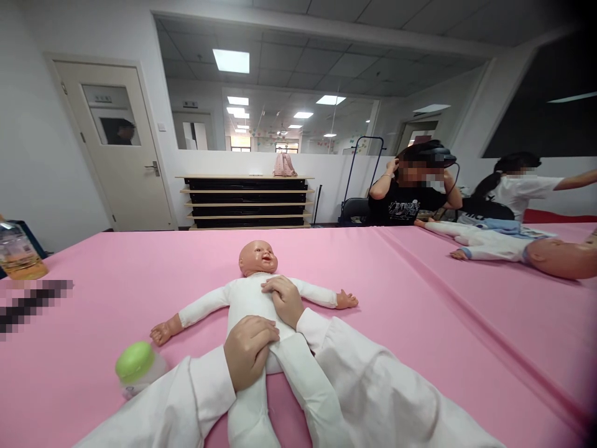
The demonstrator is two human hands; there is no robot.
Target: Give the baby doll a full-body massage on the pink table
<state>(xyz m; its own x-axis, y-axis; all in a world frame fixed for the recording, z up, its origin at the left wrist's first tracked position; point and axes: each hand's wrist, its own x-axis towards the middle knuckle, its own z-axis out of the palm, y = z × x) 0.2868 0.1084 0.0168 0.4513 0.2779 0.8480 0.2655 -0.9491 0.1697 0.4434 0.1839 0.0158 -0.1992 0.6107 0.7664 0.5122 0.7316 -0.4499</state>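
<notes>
A baby doll [249,295] with a white cloth body lies on its back, its head at the far end and its arms spread wide. My left hand [252,348] rests palm down on the doll's lower belly, fingers together and slightly bent. Higher up, my right hand [284,300] lies on the doll's chest with its fingers loosely curved. Neither hand appears to grip anything, though the palms are hidden. Beside my left sleeve stands a jar with a green lid [135,362], partly covered by the sleeve.
A pink sheet [396,348] covers the table. On the far left is a bottle of amber liquid [21,252]. Another doll in white clothes [504,244] lies at the right. Behind the table, a person wearing a headset [410,186] and another person [522,186] are seen.
</notes>
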